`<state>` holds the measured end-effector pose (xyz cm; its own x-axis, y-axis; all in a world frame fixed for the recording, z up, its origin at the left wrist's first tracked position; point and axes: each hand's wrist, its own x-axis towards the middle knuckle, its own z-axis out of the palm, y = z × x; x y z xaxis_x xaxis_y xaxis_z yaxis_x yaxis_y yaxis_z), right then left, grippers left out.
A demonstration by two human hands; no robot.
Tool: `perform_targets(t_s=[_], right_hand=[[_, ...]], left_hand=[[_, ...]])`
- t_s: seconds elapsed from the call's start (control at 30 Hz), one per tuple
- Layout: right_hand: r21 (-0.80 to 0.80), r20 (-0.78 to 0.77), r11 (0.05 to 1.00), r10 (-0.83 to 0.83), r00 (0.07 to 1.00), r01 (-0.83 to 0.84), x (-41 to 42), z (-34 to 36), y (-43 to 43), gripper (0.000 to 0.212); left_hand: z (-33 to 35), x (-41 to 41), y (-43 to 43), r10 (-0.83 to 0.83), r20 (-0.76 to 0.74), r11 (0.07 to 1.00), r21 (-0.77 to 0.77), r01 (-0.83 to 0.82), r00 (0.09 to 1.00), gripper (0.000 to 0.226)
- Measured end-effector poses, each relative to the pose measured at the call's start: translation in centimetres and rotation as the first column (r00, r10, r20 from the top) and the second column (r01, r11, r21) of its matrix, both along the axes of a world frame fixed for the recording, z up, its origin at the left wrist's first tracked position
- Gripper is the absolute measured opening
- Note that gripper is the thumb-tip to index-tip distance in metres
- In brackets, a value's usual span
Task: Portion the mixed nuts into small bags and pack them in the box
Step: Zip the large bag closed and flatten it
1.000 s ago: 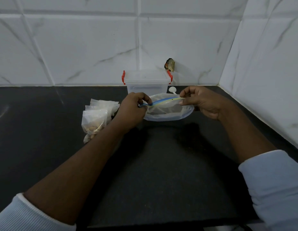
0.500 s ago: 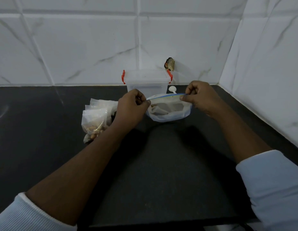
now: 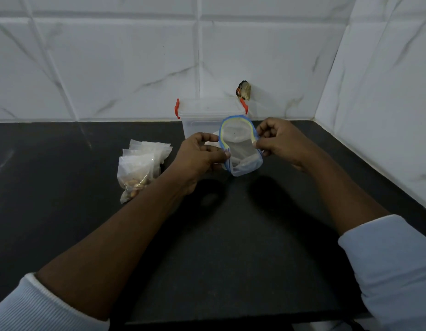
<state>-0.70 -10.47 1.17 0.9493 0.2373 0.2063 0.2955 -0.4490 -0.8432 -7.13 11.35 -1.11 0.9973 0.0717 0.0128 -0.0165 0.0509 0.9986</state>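
Head view: left hand (image 3: 198,156) and right hand (image 3: 280,139) each pinch a rim of the soft, clear zip bag (image 3: 241,161), its blue-yellow mouth forming an oval above the matte black counter (image 3: 231,235). The bag partly hides the translucent box (image 3: 200,114). The bag's contents are indistinct.

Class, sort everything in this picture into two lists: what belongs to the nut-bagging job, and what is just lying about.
Belongs to the job: zip bag, pinched open by left hand and right hand; small bags, some holding nuts; clip-lid box.
Just lying about: dark crumpled scrap on the wall behind the box.
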Motion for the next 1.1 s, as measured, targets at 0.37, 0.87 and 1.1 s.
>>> perform_targets(t_s=[0.37,0.87,1.1], right_hand=[[-0.008,0.227,0.936,-0.341,0.912,0.352,0.1,0.5,-0.5,0.008],[0.377,-0.081,0.919,-0.092,0.992,0.116,1.3,0.7,-3.3,0.024],[0.306,-0.026,0.941,-0.141,0.99,0.142,1.6,0.4,-4.5,0.006]], left_hand=[[-0.3,0.0,1.0,0.408,0.28,0.799,0.352,-0.488,0.869,0.016],[0.4,0.8,1.6,0.231,0.252,0.958,0.107,-0.264,0.94,0.024],[-0.1,1.1,1.7,0.287,0.373,0.89,0.236,-0.39,0.882,0.013]])
